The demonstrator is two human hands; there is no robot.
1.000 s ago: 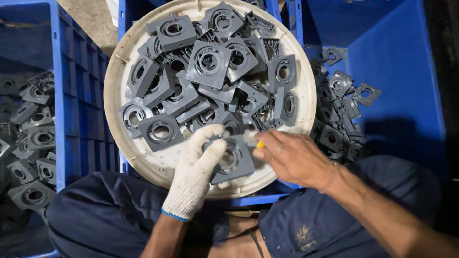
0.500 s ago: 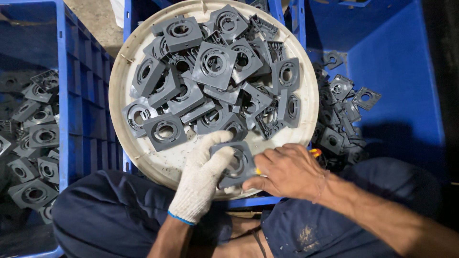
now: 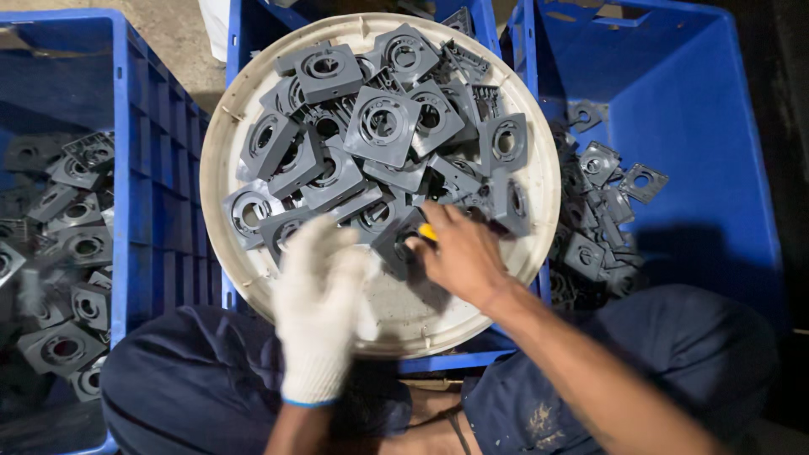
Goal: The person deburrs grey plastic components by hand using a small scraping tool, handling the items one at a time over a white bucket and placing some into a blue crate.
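Right now, the bare right hand (image 3: 462, 253) pinches a gray square part (image 3: 400, 243) at the round tray's (image 3: 221, 160) six o'clock; blurry gloved left hand (image 3: 320, 307), fingers unclear.

I see square grey parts (image 3: 383, 125) of matt moulded plastic, smooth-faced with ribbed rings. They lie on a round cream lid (image 3: 396, 312), plastic too, scuffed and dull. The blue crates (image 3: 699, 109) are hard plastic with a faint sheen. My left hand (image 3: 318, 307) wears a white knitted cloth glove; my right hand (image 3: 459, 253) is bare. The dark blue trousers (image 3: 194, 388) are matt woven cloth, dust-marked.
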